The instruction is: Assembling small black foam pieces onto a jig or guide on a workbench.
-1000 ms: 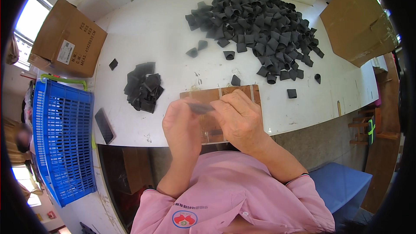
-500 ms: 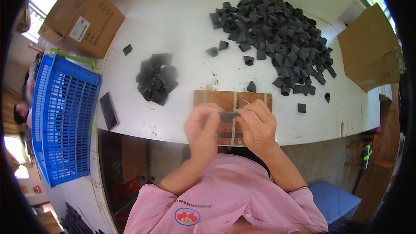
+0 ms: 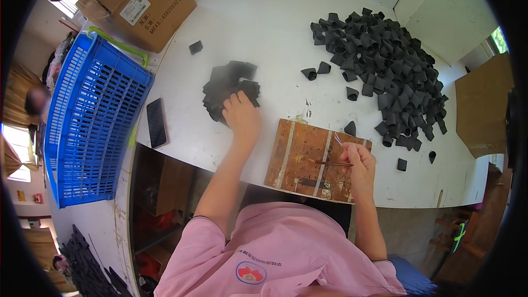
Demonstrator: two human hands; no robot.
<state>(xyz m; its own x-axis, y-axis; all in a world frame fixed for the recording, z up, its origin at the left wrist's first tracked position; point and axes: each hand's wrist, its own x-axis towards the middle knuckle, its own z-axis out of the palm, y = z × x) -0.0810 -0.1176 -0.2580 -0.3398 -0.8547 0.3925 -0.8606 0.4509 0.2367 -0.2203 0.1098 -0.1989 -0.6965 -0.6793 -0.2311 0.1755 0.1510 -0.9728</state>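
Left hand (image 3: pixel 241 118) reaches out over white desk (image 3: pixel 264 27), fingers down on small stack of flat black pieces (image 3: pixel 228 89); grip itself hidden under hand. Right hand (image 3: pixel 358 162) pinched on thin stick (image 3: pixel 330 163), resting over stained wooden board (image 3: pixel 311 159) at desk's near edge. Hands well apart. Large heap of curled black pieces (image 3: pixel 385 71) at far right. Blue crate (image 3: pixel 82 126) and phone (image 3: pixel 156 122) to left.
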